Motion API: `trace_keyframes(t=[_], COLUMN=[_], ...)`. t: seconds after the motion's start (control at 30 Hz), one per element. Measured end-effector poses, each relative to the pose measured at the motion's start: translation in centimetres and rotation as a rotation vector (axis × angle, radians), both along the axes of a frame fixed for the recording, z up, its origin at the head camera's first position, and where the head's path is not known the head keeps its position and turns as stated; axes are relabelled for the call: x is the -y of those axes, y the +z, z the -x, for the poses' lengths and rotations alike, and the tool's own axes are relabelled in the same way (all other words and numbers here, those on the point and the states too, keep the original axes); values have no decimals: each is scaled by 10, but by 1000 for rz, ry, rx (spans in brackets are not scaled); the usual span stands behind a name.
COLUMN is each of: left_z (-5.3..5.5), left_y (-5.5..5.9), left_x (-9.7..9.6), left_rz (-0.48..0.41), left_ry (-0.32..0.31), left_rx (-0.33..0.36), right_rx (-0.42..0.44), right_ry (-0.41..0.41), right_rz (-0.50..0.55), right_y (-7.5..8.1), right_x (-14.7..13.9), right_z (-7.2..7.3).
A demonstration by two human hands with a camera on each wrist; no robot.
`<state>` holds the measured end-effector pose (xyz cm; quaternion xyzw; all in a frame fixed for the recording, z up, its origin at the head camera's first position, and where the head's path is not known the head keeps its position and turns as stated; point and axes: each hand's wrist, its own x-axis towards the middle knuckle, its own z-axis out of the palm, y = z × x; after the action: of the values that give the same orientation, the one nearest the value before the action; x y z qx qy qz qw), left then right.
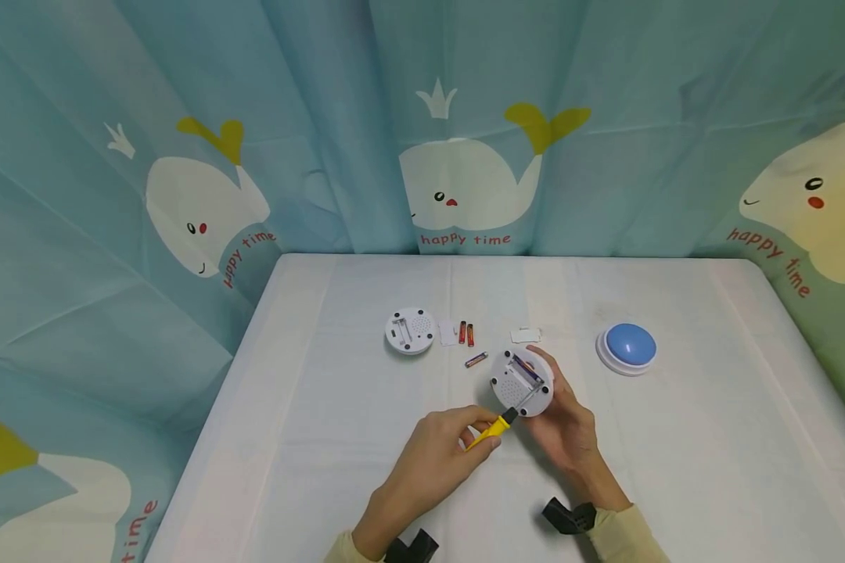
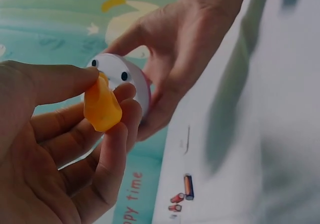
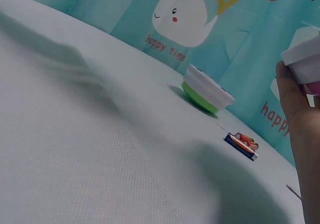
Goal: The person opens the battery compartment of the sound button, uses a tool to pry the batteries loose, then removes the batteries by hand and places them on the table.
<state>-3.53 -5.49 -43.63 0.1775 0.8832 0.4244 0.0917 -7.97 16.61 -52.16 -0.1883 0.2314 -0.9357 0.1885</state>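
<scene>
My left hand (image 1: 436, 450) grips a yellow-handled screwdriver (image 1: 494, 430), its thin metal shaft crossing the open battery compartment of a white round push-button device (image 1: 510, 387). That device is held underside up and tilted in my right hand (image 1: 563, 426), thumb and fingers around its rim. One dark battery (image 1: 528, 369) lies in the compartment. In the left wrist view, thumb and fingertips pinch the screwdriver handle (image 2: 102, 107) in front of the device (image 2: 135, 87), hiding the shaft. The right wrist view catches only the edge of the device (image 3: 305, 59), showing a pink part beneath the white base.
A second device (image 1: 418, 340) lies upside down at the left, its battery compartment uncovered. Two red batteries (image 1: 466, 333), a dark loose battery (image 1: 476, 360) and thin white covers (image 1: 526, 335) lie behind the hands. A blue-topped button (image 1: 630, 345) stands upright at the right.
</scene>
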Motion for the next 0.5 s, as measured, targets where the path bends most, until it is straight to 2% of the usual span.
trace_keyframes(t=[0.1,0.3,0.5], left_z=[0,-1,-4], left_y=[2,7,7], left_x=[-1,-4,-9], left_rz=[-38,-175,-274], left_ry=[5,24,45], left_rx=[56,220,314], right_rx=[-7,-17,-45], right_ry=[-21,-70,-102], right_rz=[-35,-118,-150], right_y=[0,2,2], right_x=[-1,-2,-2], right_z=[1,1,4])
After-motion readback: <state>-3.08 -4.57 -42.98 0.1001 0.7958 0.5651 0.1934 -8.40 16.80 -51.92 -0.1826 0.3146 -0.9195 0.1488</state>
